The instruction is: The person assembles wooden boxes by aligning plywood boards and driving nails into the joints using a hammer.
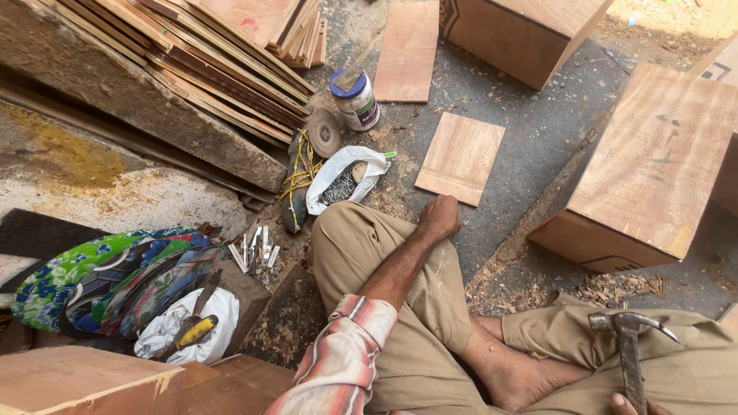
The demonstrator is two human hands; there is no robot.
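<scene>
Head view: right hand [629, 403] cut off, gripping hammer [630, 350].

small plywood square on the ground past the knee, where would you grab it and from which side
The plywood square lies flat on the ground, so nothing can close around its faces. Best bet is its near edge, the one facing the left hand resting on the knee: come in low from that side, lift the edge with fingertips, then pinch across the thin panel.
</scene>
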